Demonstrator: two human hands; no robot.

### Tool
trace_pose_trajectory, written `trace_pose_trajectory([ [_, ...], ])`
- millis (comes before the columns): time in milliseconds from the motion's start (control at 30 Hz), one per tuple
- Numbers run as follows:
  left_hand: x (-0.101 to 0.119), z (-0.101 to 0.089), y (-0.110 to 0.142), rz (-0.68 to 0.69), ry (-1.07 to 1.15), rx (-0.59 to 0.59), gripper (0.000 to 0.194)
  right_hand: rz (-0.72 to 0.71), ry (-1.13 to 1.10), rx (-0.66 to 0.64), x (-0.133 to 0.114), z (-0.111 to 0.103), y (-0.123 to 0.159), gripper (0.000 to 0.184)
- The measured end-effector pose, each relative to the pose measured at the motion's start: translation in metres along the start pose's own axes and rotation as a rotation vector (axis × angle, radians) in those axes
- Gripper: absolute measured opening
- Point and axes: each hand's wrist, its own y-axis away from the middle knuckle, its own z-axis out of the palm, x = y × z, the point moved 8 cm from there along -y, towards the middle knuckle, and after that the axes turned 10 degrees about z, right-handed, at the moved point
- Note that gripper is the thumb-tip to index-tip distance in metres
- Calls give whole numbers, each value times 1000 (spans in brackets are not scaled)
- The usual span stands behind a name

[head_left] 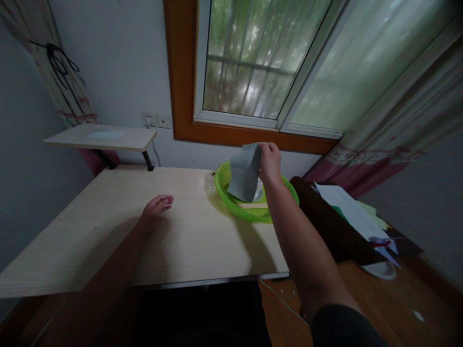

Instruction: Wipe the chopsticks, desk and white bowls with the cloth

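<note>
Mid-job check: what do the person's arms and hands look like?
The left hand and right hand are ungloved. A dark sleeve ends above the bare right forearm; no sleeve shows on the left forearm.

the window (pixel 249 62) has a brown frame (pixel 183 72). left of the window are sockets (pixel 163 121), a shelf (pixel 135 137) with a paper (pixel 107 134) on it, and a curtain (pixel 36 29) tied with black cord (pixel 57 60). right of the window hangs another curtain (pixel 394 120); below and right of the window lie loose sheets (pixel 350 207).
</note>
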Motion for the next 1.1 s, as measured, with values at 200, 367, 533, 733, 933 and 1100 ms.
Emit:
trace_pose_trajectory([
  [200,0,-2,0,12,24,15,70,19,98,3,16,5,-5,26],
  [367,-3,-3,-2,15,47,20,71,51,261,-88,42,24,10,23],
  [533,-8,-4,-3,20,50,20,71,-2,315,-153,49,49,30,21],
  [733,-10,-5,-3,32,15,-25,68,1,184,-214,49,80,46,35],
  [933,-14,-6,-4,54,-30,-40,63,-172,276,-469,34,110,87,43],
  [1100,-18,-7,-6,64,-62,-52,58,-304,521,-721,33,120,115,46],
])
